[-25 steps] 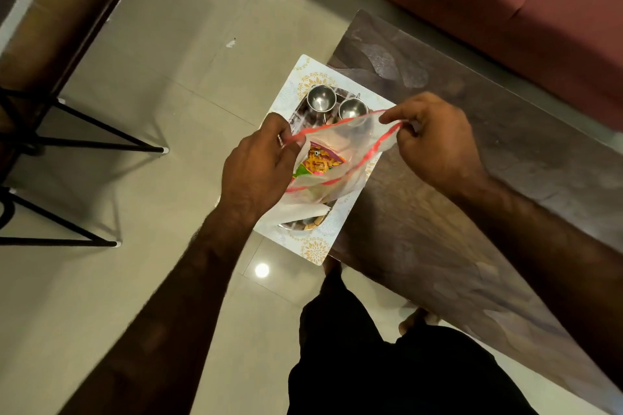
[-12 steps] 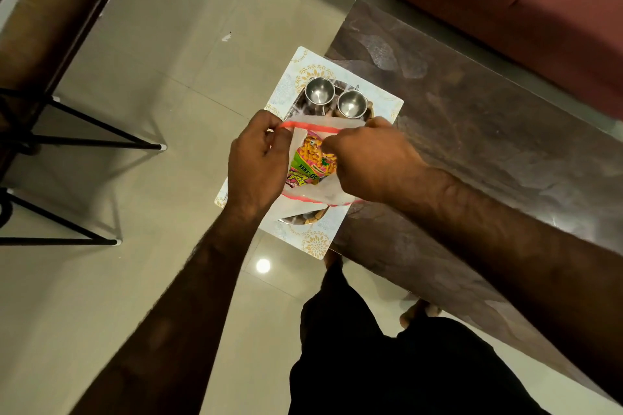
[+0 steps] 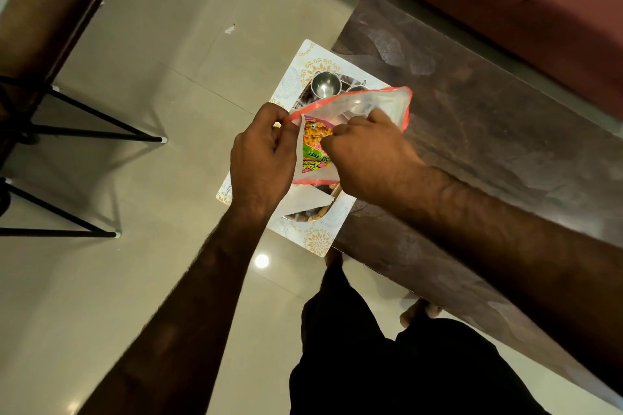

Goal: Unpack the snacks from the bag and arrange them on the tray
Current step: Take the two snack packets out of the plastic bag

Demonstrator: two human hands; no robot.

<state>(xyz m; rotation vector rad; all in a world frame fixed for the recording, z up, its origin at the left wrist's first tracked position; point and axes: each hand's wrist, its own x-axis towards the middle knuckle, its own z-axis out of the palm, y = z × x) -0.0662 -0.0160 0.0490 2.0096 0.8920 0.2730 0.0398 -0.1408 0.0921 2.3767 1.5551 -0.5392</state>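
A person stands at the end of a dark table (image 3: 472, 131) and holds a clear, red-rimmed bag (image 3: 381, 104) in the air just above a patterned tray (image 3: 317, 241). The left hand (image 3: 261, 158) pinches the near corner of the bag's rim between thumb and curled fingers. The right hand (image 3: 367, 152) is inside the open mouth, its fingers curled onto the top edge of a snack packet (image 3: 315, 145), apparently nipping it.

The packet sits inside the bag, on the side nearer the left hand, printed face up. It looks light and puffed, a crinkly foil that would slip under a flat press and whose contents would crush under a squeeze. The sealed top seam is likely the best place to grip it. The bag itself is thin and limp, so it probably needs the rim held taut while the packet is drawn out.

By count there is one bag, one packet visible inside it, and one tray. Two steel cups (image 3: 325, 86) stand side by side at the tray's far end, the second partly behind the bag. A few tan pieces (image 3: 318, 214) lie on the tray beneath the bag, too hidden to count.
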